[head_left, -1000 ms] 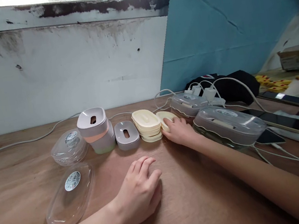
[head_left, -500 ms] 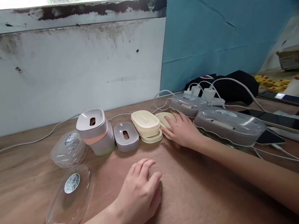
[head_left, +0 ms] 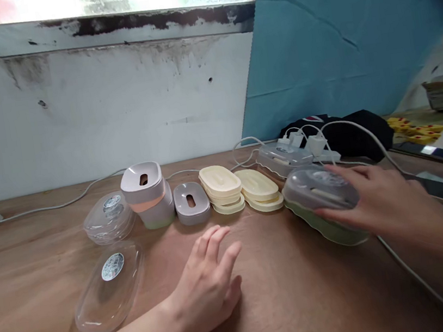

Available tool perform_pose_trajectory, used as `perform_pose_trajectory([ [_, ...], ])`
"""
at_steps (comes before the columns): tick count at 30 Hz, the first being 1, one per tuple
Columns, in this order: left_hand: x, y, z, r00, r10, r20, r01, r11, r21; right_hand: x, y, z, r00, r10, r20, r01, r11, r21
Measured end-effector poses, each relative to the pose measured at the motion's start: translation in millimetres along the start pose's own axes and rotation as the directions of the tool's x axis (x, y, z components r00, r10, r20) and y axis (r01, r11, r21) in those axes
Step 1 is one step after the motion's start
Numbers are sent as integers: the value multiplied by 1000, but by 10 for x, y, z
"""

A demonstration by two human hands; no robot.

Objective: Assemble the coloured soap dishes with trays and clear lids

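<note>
My right hand (head_left: 378,196) grips an oval plastic soap box (head_left: 319,190) with a smoky see-through lid and a green wavy-edged base. The thumb presses its near side and the fingers reach over the far end; whether the box is off the table I cannot tell. My left hand (head_left: 207,280) rests at the table's middle, fingers apart, holding nothing. Beyond it stand a small grey slotted tray (head_left: 192,203), a stack of cream oval trays (head_left: 220,181) and a smaller cream pile (head_left: 257,184). A taller stack of grey trays (head_left: 141,180) stands further left.
Clear lids (head_left: 109,217) are stacked at the left, with a single clear lid (head_left: 110,297) nearer. Another grey-lidded box (head_left: 284,157) sits behind, beside white chargers and cables (head_left: 313,145). A black cloth item (head_left: 359,133) and phones lie at the right.
My right hand has moved right from the cream trays and taken hold of the near grey-lidded soap box, shifting it. My left hand's fingers have spread slightly.
</note>
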State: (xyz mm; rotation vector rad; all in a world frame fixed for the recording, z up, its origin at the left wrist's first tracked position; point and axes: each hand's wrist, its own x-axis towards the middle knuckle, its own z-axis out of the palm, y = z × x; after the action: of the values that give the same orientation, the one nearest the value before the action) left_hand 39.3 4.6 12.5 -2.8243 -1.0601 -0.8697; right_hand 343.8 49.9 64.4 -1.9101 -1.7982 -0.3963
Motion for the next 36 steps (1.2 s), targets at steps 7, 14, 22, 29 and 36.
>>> perform_pose_trajectory([
  [7,67,-91,-381,972,35,232,-2,990,-142,-686,-976,284,757,-644,112,479,664,574],
  [14,-164,-137,-580,958,-223,181,264,932,-250,-633,-1010,579,666,-730,150,362,493,791],
  [22,-926,-247,-884,585,-745,-322,808,501,311,-647,-1055,558,628,-760,165,446,526,724],
  [29,-1240,-314,-746,449,-887,-110,838,374,397,-624,-1084,495,554,-813,181,534,513,672],
  [36,-1124,-232,-838,417,-900,-130,816,307,490,-629,-1107,423,568,-809,149,538,502,677],
])
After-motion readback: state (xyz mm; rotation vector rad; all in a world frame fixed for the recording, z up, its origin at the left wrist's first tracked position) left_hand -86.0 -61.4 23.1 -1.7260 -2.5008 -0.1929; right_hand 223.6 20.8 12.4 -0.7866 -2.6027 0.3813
